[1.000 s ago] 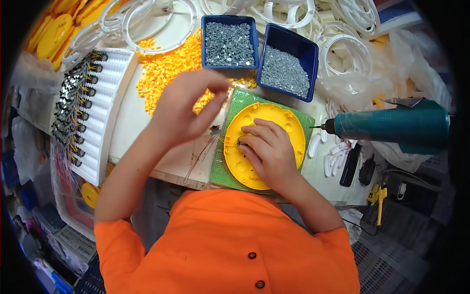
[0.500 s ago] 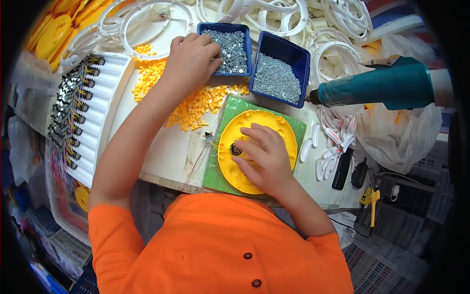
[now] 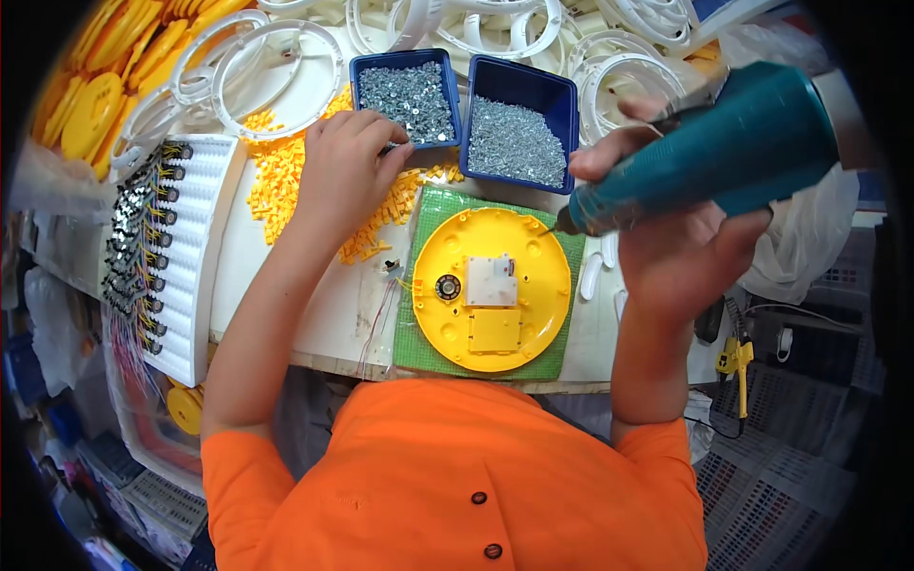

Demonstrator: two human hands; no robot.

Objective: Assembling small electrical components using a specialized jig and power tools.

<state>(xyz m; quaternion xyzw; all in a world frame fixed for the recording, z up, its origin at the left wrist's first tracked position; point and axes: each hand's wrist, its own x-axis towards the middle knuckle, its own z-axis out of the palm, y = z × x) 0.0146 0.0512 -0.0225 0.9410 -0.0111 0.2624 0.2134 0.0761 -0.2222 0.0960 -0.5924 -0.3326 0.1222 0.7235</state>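
Observation:
My left hand [image 3: 354, 169] is at the near left corner of a blue bin [image 3: 454, 90] of metal screws; its fingers are curled together, and whatever they hold is hidden. My right hand [image 3: 666, 257] is wrapped round a teal electric screwdriver [image 3: 705, 152], its bit pointing at the upper right rim of a round yellow plastic housing [image 3: 545, 295]. The housing lies open side up on a green mat [image 3: 412, 347]. Inside it sit a white box [image 3: 491, 282], a yellow rectangular cover [image 3: 495, 330] and a small round speaker-like part [image 3: 447, 286].
A second blue bin [image 3: 519, 143] holds finer screws. Small yellow pieces [image 3: 276, 186] are heaped left of the bins. A white ridged tray [image 3: 205, 257] bears a row of wired parts. White rings [image 3: 276, 76] and yellow discs [image 3: 93, 114] lie at the back.
My right hand has left the yellow housing and taken hold of the electric screwdriver, bringing its bit toward the housing's rim. My left hand has come slightly down and left at the bin.

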